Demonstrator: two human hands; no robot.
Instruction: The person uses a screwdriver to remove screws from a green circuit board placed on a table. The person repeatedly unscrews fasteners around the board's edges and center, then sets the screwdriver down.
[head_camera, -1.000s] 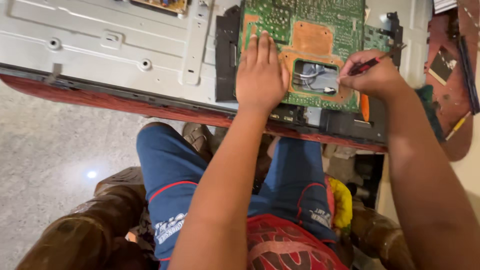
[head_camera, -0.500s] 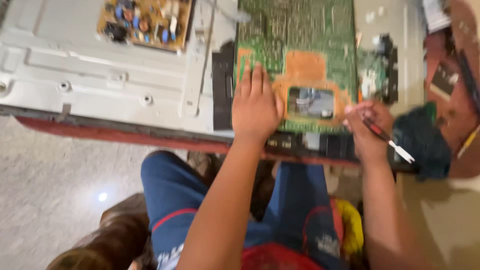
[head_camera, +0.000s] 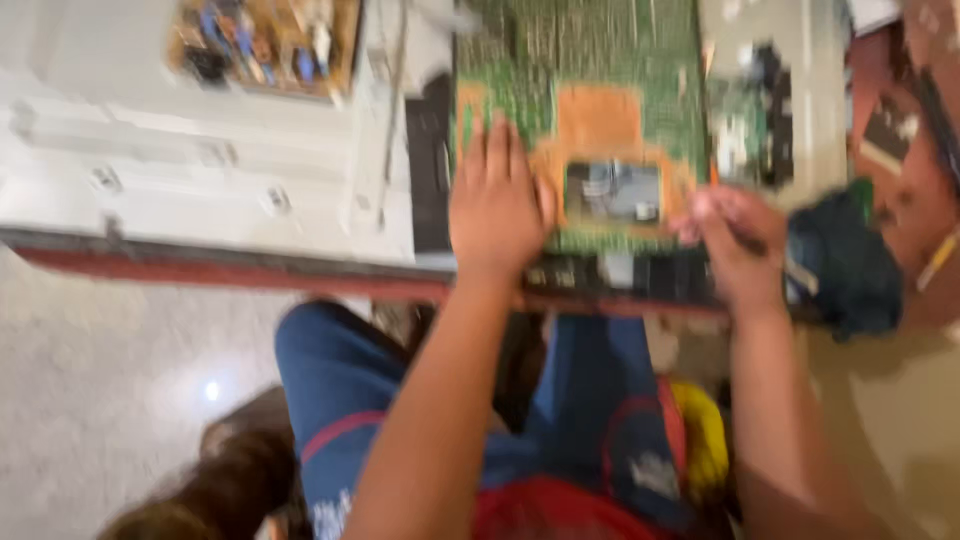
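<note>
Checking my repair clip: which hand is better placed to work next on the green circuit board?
Probably the right hand: it grips a thin tool at the green circuit board edge. The left hand lies flat on the board, seemingly steadying it.

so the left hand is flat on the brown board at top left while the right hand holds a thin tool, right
Not quite. In the head view the left hand lies flat on the green circuit board, not the brown board at top left. The right hand does hold a thin tool.

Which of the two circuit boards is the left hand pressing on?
The left hand lies flat on the large green board, not the smaller brown board at upper left.
</note>
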